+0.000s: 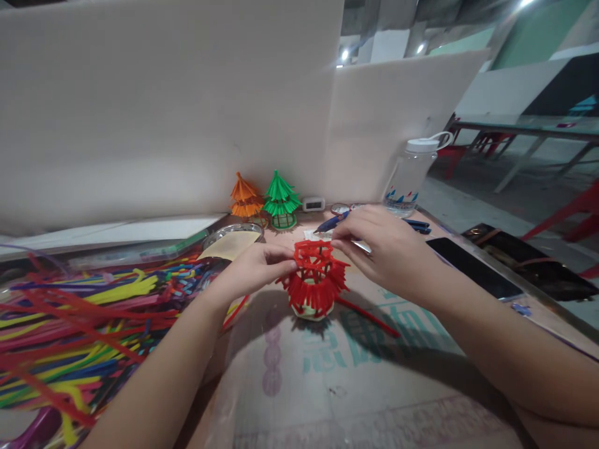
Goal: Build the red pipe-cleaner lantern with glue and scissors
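A small red pagoda-like model (314, 287) made of pipe cleaners stands upright on the cardboard, with a red fringed tier, an open ring at its top and a pale base. My left hand (262, 267) pinches the left side of its upper ring between thumb and fingers. At the ring's right edge, my right hand (374, 243) has its thumb and fingertips closed together, touching the rim. Whether a small piece sits between those fingertips is hidden. A loose red pipe cleaner (369, 317) lies to the right of the model.
Bundles of coloured pipe cleaners (84, 324) cover the left side. Finished orange (244, 198) and green models (281, 202) stand at the back, beside a small digital display (313, 204). A water bottle (409, 178), a blue pen (333, 222) and a phone (472, 268) are on the right.
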